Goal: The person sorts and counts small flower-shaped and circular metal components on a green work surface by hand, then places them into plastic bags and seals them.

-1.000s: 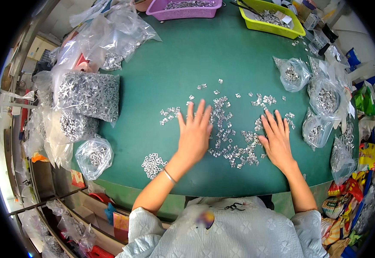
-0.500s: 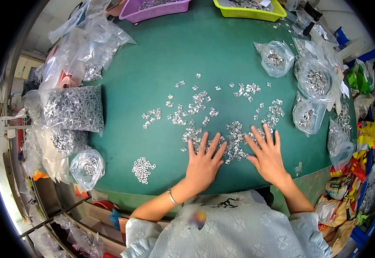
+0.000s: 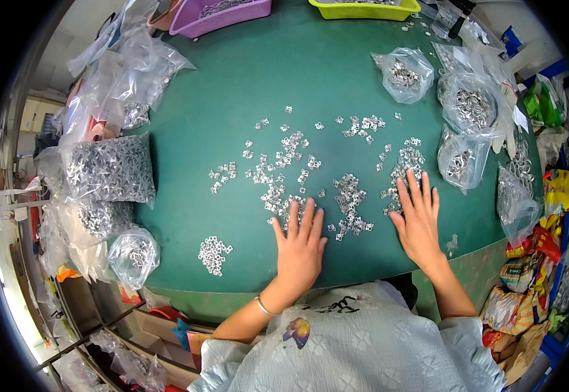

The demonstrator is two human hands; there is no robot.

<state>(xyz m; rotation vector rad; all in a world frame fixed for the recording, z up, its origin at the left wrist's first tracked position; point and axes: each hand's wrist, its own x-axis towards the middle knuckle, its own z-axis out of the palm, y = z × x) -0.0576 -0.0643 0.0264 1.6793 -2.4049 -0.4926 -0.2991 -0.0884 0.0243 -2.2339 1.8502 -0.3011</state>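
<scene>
Many small silver metal parts (image 3: 291,160) lie scattered over a green table (image 3: 284,72). My left hand (image 3: 299,247) lies flat on the table with fingers spread, its fingertips on the near edge of the scatter. My right hand (image 3: 419,219) also lies flat, fingers apart, touching a cluster of parts (image 3: 407,162) at its fingertips. A denser clump (image 3: 350,208) sits between the two hands. A separate little pile (image 3: 213,253) rests to the left of my left hand. Neither hand grips anything.
Clear plastic bags full of metal parts line the left side (image 3: 105,170) and the right side (image 3: 471,108). A purple tray (image 3: 222,13) and a yellow-green tray (image 3: 363,8) stand at the far edge. Colourful packets (image 3: 546,215) crowd the right rim.
Both hands have slid back toward me across the table, dragging over the parts. The scatter looks more spread out in front of the fingers.
</scene>
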